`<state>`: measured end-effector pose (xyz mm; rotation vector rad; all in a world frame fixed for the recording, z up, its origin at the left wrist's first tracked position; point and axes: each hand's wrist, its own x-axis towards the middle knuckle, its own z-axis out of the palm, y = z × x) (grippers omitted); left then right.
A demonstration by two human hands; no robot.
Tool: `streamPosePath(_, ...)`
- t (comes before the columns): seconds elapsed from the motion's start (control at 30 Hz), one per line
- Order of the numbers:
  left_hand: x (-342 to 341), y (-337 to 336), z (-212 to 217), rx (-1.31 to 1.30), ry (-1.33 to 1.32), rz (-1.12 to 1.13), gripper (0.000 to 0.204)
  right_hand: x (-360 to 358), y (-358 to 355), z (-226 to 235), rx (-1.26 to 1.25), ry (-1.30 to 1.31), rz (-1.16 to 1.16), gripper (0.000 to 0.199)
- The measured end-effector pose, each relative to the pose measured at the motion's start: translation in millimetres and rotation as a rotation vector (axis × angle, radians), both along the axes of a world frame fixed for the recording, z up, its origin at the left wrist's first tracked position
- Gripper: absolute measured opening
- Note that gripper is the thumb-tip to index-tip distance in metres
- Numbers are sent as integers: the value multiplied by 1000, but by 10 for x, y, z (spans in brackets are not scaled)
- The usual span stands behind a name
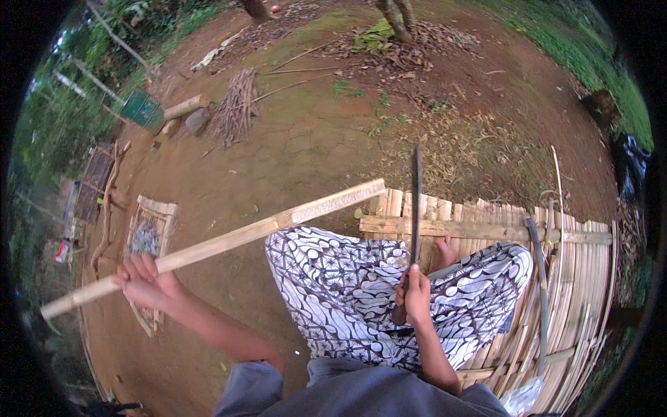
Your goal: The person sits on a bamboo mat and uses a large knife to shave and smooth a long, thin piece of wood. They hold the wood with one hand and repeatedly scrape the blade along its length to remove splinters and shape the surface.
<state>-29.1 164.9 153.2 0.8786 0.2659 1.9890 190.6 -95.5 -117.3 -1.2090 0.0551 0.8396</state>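
Note:
Out to the left, my left hand (147,281) is closed around a long split bamboo strip (243,235). The strip slants up to the right, and its far end reaches above my knee, near the bamboo platform. In front of my lap my right hand (415,295) grips the handle of a machete (416,201). Its dark, narrow blade points straight away from me, to the right of the strip's end and apart from it. Patterned black-and-white cloth (347,285) covers my bent legs, and a bare foot (445,252) shows between them.
I sit on a slatted bamboo platform (479,233), with a dark long strip (540,292) and thin bamboo slivers at my right. Shavings (451,156) litter the ground ahead. Farther off lie a bundle of sticks (237,104), a stone (198,121) and a wooden frame (167,208).

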Motion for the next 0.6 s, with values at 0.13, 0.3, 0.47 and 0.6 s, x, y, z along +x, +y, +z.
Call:
streamPosePath(0.13,22,159,72,-117,31,-57,37,-59,-110,34,24,24,-32,44)
streamPosePath(0.3,239,307,71,-148,286,-442,31,25,-308,107,38,-4,-96,40)
streamPosePath(0.47,627,144,-139,-341,464,-816,45,59,-370,282,45,-223,-87,36)
streamPosePath(0.6,936,-161,-404,-325,556,-942,50,152,-312,515,41,-521,10,44)
